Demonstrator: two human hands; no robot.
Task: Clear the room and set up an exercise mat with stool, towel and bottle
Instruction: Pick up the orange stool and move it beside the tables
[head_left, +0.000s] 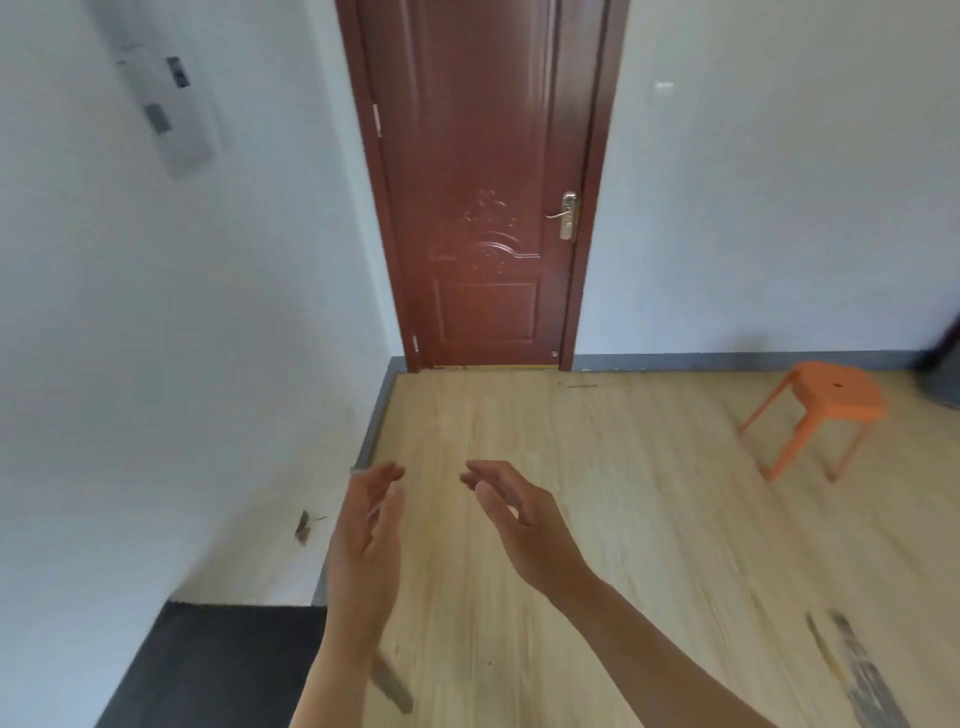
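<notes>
— Head view, then: is anything being held?
— No. The left hand (363, 540) and the right hand (524, 530) are both empty, fingers loosely spread, palms turned toward each other with a gap between them.
— And the stool (831, 400)?
— Upright on its legs on the wooden floor (519, 415), ahead and off to the right of both hands, well apart from them. The right hand is the nearer, so I'd expect a turn that way first. The dark sheet (218, 665) low to the left hand's left may be the mat; I can't tell
</notes>
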